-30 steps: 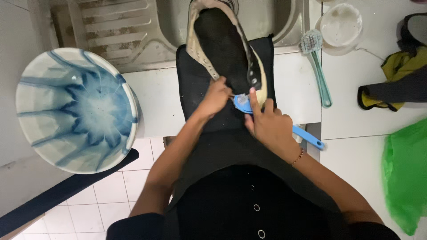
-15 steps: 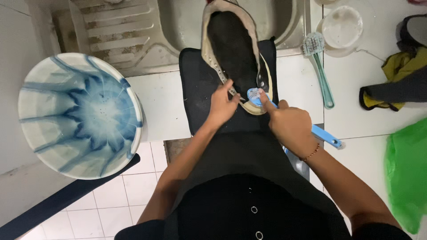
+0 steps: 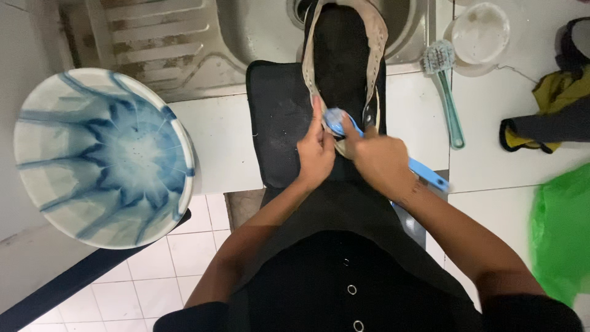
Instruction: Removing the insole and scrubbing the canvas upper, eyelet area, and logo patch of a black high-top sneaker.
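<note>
Right hand [image 3: 381,161] is curled tight around a blue brush [image 3: 424,174], index finger laid along the handle and pressing the head down against the near end of a black shoe [image 3: 344,55] with a tan rim. Just to that hand's left, nearly touching it, the left hand [image 3: 315,154] pinches the shoe's edge between thumb and fingers, holding it steady on the black cloth [image 3: 273,123] spread under it over the counter lip.

To do this scrubbing well, I would judge that the pinch should stay close beside the bristles so the soft rim cannot fold away, with short strokes along the seam rather than across it (the brush head is partly hidden by the fingers, so its exact angle cannot be told).

Beyond both hands the shoe runs on into the steel sink [image 3: 246,31]. Out to the right of the right hand lies a teal brush [image 3: 447,92], and further off a round white container [image 3: 479,31]. Well to the left of the left hand stands a blue-and-white basin [image 3: 98,157].

Counted: one shoe, two brushes, one basin, one white container, one sink, two hands.
</note>
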